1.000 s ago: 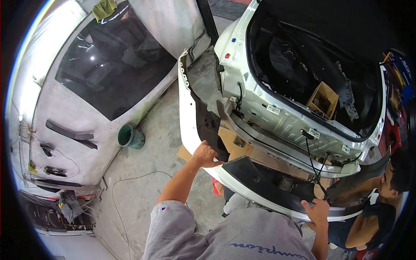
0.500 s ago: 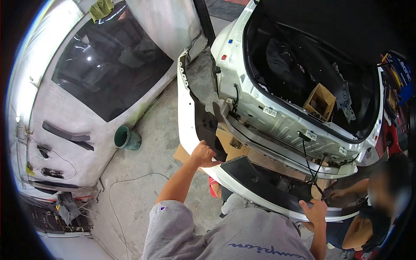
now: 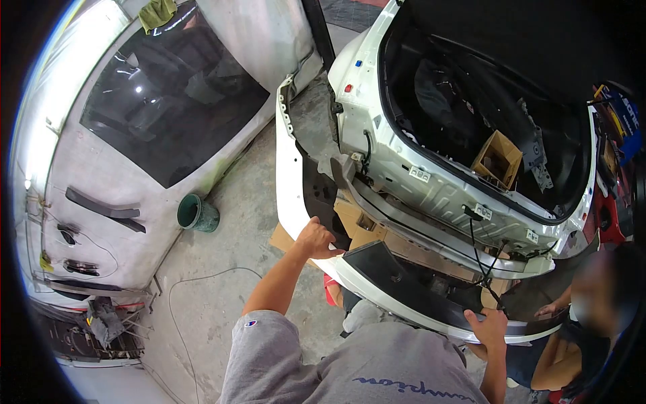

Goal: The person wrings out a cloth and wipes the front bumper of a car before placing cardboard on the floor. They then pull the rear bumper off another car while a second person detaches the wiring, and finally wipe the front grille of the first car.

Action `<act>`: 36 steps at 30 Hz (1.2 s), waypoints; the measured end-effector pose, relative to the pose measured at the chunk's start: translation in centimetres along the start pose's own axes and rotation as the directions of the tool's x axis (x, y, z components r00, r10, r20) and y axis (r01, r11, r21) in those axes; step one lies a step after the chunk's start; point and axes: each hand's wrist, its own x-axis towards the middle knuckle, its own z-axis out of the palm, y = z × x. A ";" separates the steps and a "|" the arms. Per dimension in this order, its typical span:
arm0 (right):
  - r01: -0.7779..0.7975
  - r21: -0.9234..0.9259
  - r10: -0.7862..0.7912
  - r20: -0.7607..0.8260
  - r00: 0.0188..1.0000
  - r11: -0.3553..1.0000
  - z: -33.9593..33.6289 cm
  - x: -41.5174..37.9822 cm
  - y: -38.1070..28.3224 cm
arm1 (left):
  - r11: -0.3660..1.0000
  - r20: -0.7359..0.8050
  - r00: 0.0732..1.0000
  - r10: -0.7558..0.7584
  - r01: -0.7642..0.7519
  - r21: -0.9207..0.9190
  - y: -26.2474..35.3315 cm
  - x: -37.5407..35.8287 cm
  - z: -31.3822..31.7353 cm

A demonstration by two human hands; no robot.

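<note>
A white car bumper cover with a dark inner side curves around the rear of a white car body. My left hand is closed over its upper edge near the left corner, thumb on the inner side. Farther right, my right hand grips the same upper edge, beside black cables that hang from the car. Between the cover and the body runs a metal bumper beam. The bumper cover stands a little apart from the car.
A co-worker crouches at the lower right, one hand near the bumper's right end. Cardboard lies beneath. A green bucket and a thin cable are on the floor. An open box sits in the trunk.
The co-worker's hand has drawn back to the right, away from the cables. My hands hold the bumper cover in nearly the same place.
</note>
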 end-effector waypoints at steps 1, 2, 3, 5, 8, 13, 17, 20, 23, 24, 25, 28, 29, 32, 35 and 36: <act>0.010 -0.003 -0.010 -0.004 1.000 1.000 -0.1 0.1 -0.1 | 1.000 -0.001 1.000 0.001 -0.001 0.000 0.0 0.0 0.0; 0.010 -0.002 -0.010 -0.006 1.000 1.000 -0.1 0.1 0.0 | 1.000 0.001 1.000 -0.002 0.002 0.001 0.0 0.1 0.0; 0.010 -0.007 -0.010 -0.008 1.000 1.000 0.0 0.2 0.0 | 1.000 0.004 1.000 -0.005 0.005 0.000 0.0 0.1 0.1; 0.007 -0.012 -0.007 -0.012 1.000 1.000 -0.1 0.2 0.0 | 1.000 0.014 1.000 -0.004 0.004 0.018 -0.1 0.1 0.4; -0.013 -0.060 0.016 0.053 0.998 0.998 -0.6 0.3 -0.2 | 0.999 0.028 1.000 -0.007 0.006 0.035 0.0 0.2 0.2; 0.052 -0.047 -0.054 -0.037 0.998 0.998 -0.5 0.2 0.0 | 1.000 -0.005 1.000 -0.002 0.002 0.020 0.2 0.3 0.3; 0.023 -0.014 -0.023 0.000 1.000 1.000 -0.4 0.3 0.4 | 1.000 -0.013 1.000 0.002 -0.002 -0.013 0.6 0.4 -0.2; 0.027 -0.014 -0.027 -0.014 1.000 1.000 -0.2 0.3 0.8 | 1.000 -0.006 1.000 0.002 -0.002 -0.009 0.4 0.7 0.0; 0.014 -0.029 -0.014 -0.003 1.000 0.999 -0.4 0.2 0.6 | 1.000 0.003 1.000 0.014 -0.014 0.000 0.5 0.8 0.2; 0.004 -0.019 -0.004 0.003 1.000 1.000 -0.6 0.3 0.3 | 1.000 0.006 1.000 0.007 -0.007 0.005 0.4 0.9 0.2; -0.004 -0.008 0.004 0.010 1.000 1.000 -0.8 0.2 0.1 | 1.000 0.001 1.000 0.005 -0.005 0.031 0.5 0.8 0.4; -0.011 0.013 0.011 -0.004 1.000 1.000 -1.1 0.0 -0.5 | 1.000 0.013 1.000 -0.008 0.007 0.017 0.5 0.6 0.3; -0.014 0.013 0.014 -0.003 1.000 1.000 -1.1 0.1 -0.5 | 1.000 0.015 1.000 -0.005 0.004 0.016 0.5 0.6 0.2; 0.011 0.029 -0.010 -0.021 1.000 1.000 -0.8 0.2 -0.5 | 1.000 0.013 1.000 -0.017 0.017 -0.001 0.5 0.2 0.0; -0.027 0.022 0.026 0.067 0.997 0.999 -1.3 0.4 -0.8 | 1.000 0.001 1.000 -0.016 0.016 -0.009 0.4 0.0 0.1; -0.035 0.022 0.034 0.067 0.997 0.999 -1.1 0.5 -0.7 | 1.000 0.005 1.000 -0.027 0.027 0.005 0.3 0.0 0.2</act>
